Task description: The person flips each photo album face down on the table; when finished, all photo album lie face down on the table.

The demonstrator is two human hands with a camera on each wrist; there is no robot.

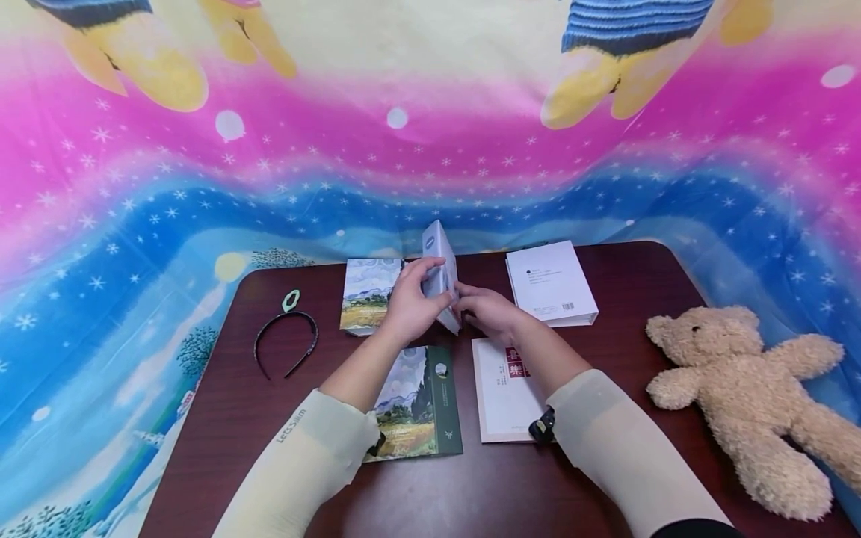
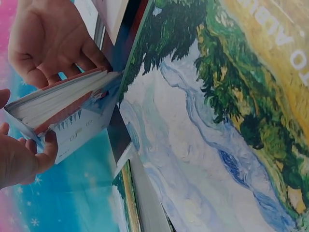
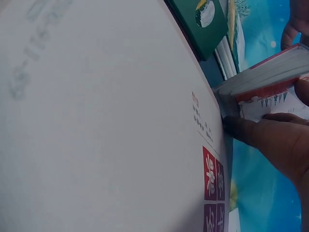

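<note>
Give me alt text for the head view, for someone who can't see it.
A person's left hand grips a book held roughly upright, the right hand touching it, amid four more books on a dark table. A black headband and small green loop lie at left, a teddy bear at right.

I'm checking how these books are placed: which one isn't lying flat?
The white book between the left hand and right hand: they hold it roughly upright, whereas the other four books lie flat on the table.

Bright head view, faint sheen on table (image 1: 480, 493), softer wrist views
</note>
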